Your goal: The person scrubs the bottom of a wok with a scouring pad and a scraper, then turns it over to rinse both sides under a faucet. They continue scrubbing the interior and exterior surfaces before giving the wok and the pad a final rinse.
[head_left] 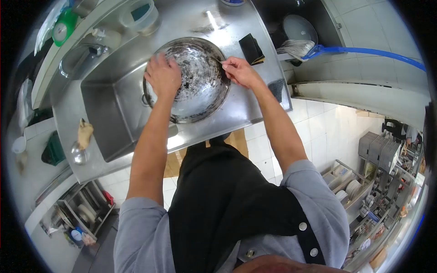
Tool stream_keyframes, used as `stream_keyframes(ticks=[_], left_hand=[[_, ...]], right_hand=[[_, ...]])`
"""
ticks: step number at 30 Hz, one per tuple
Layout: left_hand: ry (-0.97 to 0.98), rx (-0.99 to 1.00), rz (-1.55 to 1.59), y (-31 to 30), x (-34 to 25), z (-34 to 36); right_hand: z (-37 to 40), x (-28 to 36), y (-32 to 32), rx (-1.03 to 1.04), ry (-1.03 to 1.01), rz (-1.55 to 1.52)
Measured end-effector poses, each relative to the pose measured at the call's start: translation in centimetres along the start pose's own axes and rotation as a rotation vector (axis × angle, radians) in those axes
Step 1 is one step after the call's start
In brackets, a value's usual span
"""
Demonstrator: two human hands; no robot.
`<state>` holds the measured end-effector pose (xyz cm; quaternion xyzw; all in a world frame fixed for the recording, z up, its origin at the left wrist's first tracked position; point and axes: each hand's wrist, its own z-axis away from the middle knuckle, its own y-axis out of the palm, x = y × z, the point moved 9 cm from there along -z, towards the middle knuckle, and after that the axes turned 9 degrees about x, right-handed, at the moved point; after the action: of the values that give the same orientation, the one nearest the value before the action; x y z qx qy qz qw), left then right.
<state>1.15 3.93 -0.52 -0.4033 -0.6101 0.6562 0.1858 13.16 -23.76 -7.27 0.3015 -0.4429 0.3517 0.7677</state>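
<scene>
A large round metal pan [200, 98], scorched with dark patches, lies on the steel counter beside the sink and partly over its edge. A small ring shows at the pan's left side. My left hand [164, 76] is over the pan's left rim with its fingers apart, their tips blurred by motion. At the right rim, my right hand [240, 72] is closed in a pinch on a thin piece whose kind I cannot make out; its tip reaches over the pan. Close by on the right is a black folded item [250, 48] with a yellowish edge.
The steel sink basin [107, 98] lies left, with a faucet [84, 52] behind it. A clear plastic tub [140, 17] stands at the back. A ladle-like metal piece [79, 154] is at the front left. Rightward are a blue hose [378, 51] and a dark round pan [299, 28].
</scene>
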Motion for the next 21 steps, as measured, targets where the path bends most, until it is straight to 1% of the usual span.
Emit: stream_keyframes(ticks=[1,2,5,6,7,9,10,13,16,19,20,21], left_hand=[[0.004,0.005,0.000,0.0,-0.1,0.0],[0.001,-0.003,-0.001,-0.1,-0.1,-0.3],[0.000,0.020,-0.005,0.1,-0.3,0.4],[-0.004,0.022,0.000,0.1,-0.3,-0.1],[-0.012,0.034,-0.001,0.0,-0.2,-0.1],[0.012,-0.016,-0.046,-0.4,-0.4,0.4],[0.026,-0.042,-0.072,-0.7,-0.6,0.4],[0.013,-0.038,-0.064,-0.6,-0.5,0.3],[-0.026,0.058,0.027,-0.1,-0.1,0.0],[-0.049,0.070,0.019,-0.2,-0.2,0.2],[-0.052,0.071,0.018,-0.2,-0.2,0.2],[-0.056,0.072,0.017,-0.2,-0.2,0.2]], right_hand=[[0.2,-0.1,0.3,-0.016,0.032,-0.013],[0.6,-1.8,0.9,-0.020,-0.035,0.057],[4.1,-0.6,4.8,0.077,-0.071,0.256],[3.1,-0.2,4.1,0.102,-0.199,0.348],[2.5,0.5,3.0,0.079,-0.116,0.273],[1.6,0.9,1.1,0.038,0.064,0.121],[1.0,1.3,0.9,0.037,0.017,0.037],[1.0,0.2,2.0,0.002,0.123,-0.079],[0.7,1.7,0.7,-0.002,0.052,0.028],[-1.0,3.3,0.3,-0.019,0.026,0.189],[-1.5,4.0,0.5,-0.021,-0.010,0.286],[-2.0,5.2,0.3,-0.049,-0.065,0.482]])
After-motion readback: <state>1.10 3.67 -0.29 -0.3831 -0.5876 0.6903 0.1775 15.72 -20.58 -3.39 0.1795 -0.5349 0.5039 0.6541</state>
